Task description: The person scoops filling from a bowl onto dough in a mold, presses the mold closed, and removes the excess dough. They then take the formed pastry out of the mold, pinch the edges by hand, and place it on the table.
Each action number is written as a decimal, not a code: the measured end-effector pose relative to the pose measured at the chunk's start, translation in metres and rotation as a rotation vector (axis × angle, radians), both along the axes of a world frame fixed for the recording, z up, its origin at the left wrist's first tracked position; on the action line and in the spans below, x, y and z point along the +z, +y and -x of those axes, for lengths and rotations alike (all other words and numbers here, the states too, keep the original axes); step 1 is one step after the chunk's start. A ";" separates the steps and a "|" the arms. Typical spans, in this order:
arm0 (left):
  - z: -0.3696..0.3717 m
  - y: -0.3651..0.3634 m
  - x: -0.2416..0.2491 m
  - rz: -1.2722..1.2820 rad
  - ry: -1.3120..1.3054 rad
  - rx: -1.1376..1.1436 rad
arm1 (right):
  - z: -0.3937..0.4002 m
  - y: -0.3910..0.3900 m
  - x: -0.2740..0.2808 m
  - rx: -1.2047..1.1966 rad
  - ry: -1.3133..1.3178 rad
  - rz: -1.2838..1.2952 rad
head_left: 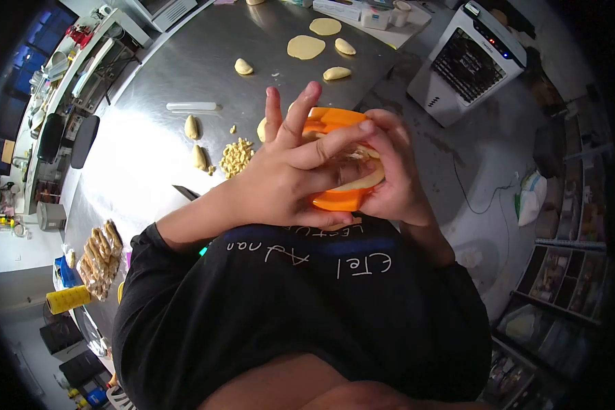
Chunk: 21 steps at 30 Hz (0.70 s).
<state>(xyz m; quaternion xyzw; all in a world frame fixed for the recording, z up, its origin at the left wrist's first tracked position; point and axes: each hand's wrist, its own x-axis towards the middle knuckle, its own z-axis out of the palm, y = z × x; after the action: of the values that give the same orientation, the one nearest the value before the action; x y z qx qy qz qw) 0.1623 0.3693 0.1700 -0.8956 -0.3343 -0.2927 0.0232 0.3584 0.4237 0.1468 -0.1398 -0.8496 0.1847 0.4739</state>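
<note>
An orange dumpling mold (pixel 339 199) is held in front of my chest, with a pale dough round (pixel 370 180) lying in it and some filling at its middle. My right hand (pixel 398 167) is closed around the mold's right side. Over the mold's left part is my left hand (pixel 287 164), its fingers spread. One of its fingers reaches into the filling, another lies across the mold, and two point up and away. Its thumb is along the mold's near edge. My fingers hide part of the mold and dough.
On the steel table (pixel 205 41) are chopped nuts (pixel 237 157), filled half-moon pastries (pixel 336 73), flat dough rounds (pixel 306 47) and a clear white stick (pixel 192 106). A dark blade (pixel 185 192) lies by my left forearm. A white appliance (pixel 468 65) stands right of the table.
</note>
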 end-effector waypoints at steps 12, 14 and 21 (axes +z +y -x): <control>-0.011 0.003 0.001 0.034 -0.029 0.063 | 0.001 0.004 0.005 -0.001 -0.047 0.013; -0.011 0.002 0.001 0.023 -0.025 0.063 | 0.002 0.003 0.003 0.001 -0.027 0.030; 0.006 0.005 0.002 -0.060 -0.220 0.082 | -0.003 0.003 -0.002 0.024 0.168 0.106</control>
<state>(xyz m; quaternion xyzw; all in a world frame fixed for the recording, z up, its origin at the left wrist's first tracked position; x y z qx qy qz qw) 0.1558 0.3747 0.1722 -0.8426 -0.3621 -0.3978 0.0252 0.3613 0.4269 0.1447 -0.1387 -0.7976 0.2461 0.5330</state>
